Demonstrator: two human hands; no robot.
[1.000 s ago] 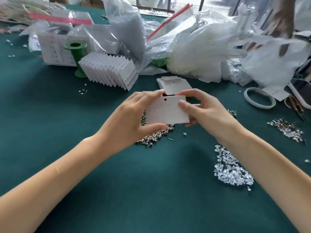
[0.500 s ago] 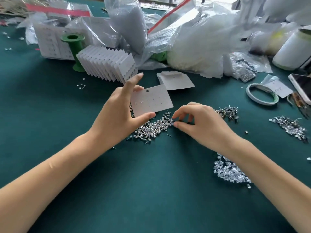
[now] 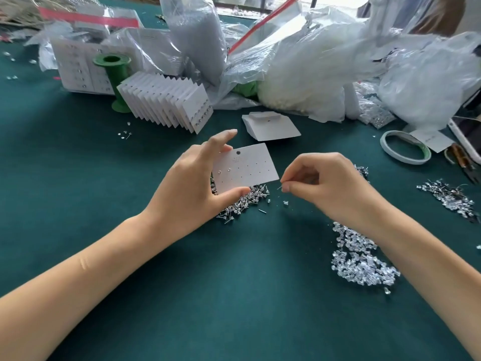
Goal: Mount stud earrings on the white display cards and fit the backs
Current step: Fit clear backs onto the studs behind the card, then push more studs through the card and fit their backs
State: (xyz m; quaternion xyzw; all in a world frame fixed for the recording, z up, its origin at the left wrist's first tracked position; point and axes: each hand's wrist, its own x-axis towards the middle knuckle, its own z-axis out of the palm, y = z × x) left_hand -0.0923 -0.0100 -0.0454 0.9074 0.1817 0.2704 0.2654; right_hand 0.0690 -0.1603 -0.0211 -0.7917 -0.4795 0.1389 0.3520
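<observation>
The right hand (image 3: 335,186) is pinching a single stud earring (image 3: 280,188) between thumb and forefinger tip, the other fingers curling loosely, just beside the lower right corner of the white display card (image 3: 246,168). The left hand (image 3: 192,183) is holding that card off the table by its left edge, thumb (image 3: 235,192) pressing under the bottom edge and forefinger (image 3: 221,138) arching over the top, so the face is tilting up toward the camera.

The stud is looking tiny and light, with a thin post that would probably bend or slip away under a loose pinch; taking it by the head end, post pointing out, seems the sensible grip. The card is looking thin yet stiff enough to stand flat from one edge, though it would likely flex under a push, so a finger behind the hole should help.

The card is showing a round hanging hole at the top, rows of small holes, and two studs already sitting at its left. Directly beneath it a heap of loose studs (image 3: 242,201) is lying on the green table (image 3: 234,282); a pile of clear backs (image 3: 361,259) is lying below the right wrist, and a fanned row of filled cards (image 3: 164,102) is standing further back
</observation>
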